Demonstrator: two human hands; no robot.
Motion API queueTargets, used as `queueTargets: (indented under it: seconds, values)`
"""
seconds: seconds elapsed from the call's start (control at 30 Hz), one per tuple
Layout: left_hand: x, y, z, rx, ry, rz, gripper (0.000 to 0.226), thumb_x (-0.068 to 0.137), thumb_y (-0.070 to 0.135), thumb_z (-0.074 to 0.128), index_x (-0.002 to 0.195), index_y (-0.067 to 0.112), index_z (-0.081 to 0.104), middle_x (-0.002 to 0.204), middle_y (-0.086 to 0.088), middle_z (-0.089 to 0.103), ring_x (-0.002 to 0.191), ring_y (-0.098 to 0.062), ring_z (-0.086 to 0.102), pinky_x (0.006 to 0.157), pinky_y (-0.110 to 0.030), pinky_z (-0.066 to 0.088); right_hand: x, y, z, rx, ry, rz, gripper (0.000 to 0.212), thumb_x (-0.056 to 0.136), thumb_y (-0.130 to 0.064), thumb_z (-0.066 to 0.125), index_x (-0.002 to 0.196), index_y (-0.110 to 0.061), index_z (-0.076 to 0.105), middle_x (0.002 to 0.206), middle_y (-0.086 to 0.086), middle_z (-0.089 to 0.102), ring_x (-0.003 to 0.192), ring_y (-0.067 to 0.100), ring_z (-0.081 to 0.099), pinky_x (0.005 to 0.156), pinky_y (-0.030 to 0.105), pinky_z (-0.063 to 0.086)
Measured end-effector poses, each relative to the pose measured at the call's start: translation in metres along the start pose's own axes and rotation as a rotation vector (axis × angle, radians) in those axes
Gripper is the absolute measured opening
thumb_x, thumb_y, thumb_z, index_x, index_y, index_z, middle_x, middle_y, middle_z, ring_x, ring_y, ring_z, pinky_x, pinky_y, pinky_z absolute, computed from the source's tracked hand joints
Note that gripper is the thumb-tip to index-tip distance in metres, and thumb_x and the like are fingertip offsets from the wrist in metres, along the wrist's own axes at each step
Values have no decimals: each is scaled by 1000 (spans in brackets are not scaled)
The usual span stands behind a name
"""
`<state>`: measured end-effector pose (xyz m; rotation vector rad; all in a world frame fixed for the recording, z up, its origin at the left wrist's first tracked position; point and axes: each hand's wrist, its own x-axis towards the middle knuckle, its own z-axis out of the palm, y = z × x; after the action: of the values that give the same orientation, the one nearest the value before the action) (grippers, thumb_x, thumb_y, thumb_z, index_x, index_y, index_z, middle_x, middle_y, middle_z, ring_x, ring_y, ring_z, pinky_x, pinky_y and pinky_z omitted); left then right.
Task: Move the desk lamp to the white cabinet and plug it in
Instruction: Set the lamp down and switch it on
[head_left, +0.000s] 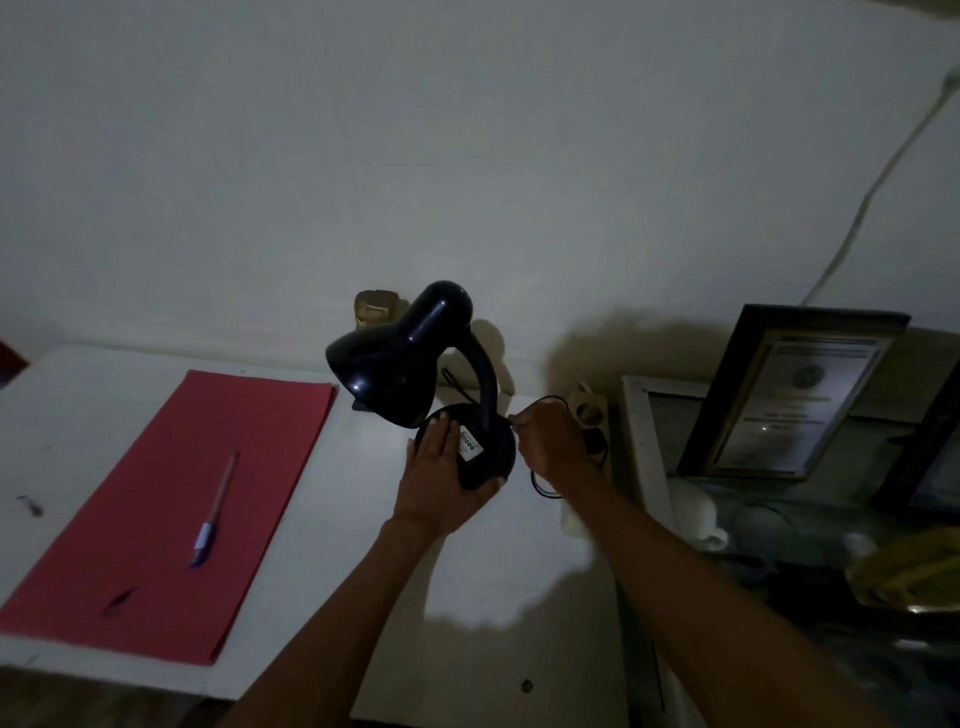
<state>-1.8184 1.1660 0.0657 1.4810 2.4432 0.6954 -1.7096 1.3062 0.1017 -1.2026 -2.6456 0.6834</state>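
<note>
Dim room, pale wall behind, white worktop (291, 597) running under both my arms. Black desk lamp (415, 374) is sitting near the back edge of the worktop, shade tipped toward the left, neck curving up from the round base (493, 447). My left hand (441, 483) is lying on the base's left side, fingers (441, 436) stretched flat and together over the top w/ the thumb wrapping the near rim, so it's gripping the base. Left forearm is reaching up from bottom centre. My right hand (550, 441) is curling closed just right of the base, fingertips pinching the thin black cord (540, 488), which is looping beneath the wrist. Right forearm is coming in diagonally from the lower right. Red folder (171, 514) is lying flat to the left w/ a pen (215, 512) on it. Framed certificate (795, 400) is leaning on the wall at right; a white cable (883, 176) is running up the wall above it.
</note>
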Motion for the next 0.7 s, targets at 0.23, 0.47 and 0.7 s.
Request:
queueTargets:
  seconds: [0.23, 0.47, 0.7]
  values:
    - [-6, -6, -1, -35, -14, 9, 102, 79, 67, 60, 153, 11, 21, 163, -8, 16, 151, -21, 6, 121, -48, 5, -4, -9, 1, 3, 27, -13, 22, 91, -7, 57, 102, -4, 76, 107, 14, 74, 100, 32, 70, 78, 37, 58]
    - [-22, -15, -6, -283, 75, 44, 94, 75, 51, 78, 149, 14, 33, 158, -9, 27, 148, -22, 19, 121, -37, 26, -39, -15, 6, -108, 213, -86, 33, 91, -17, 59, 123, -9, 64, 124, 14, 61, 117, 32, 56, 94, 40, 49]
    - [-41, -27, 2, -344, 59, -124, 105, 78, 39, 79, 155, 10, 12, 162, -9, 20, 148, -22, 25, 111, -22, 24, -70, -29, 42, -96, -24, -323, 52, 96, -32, 50, 146, -22, 46, 151, 3, 42, 138, 25, 40, 114, 41, 39]
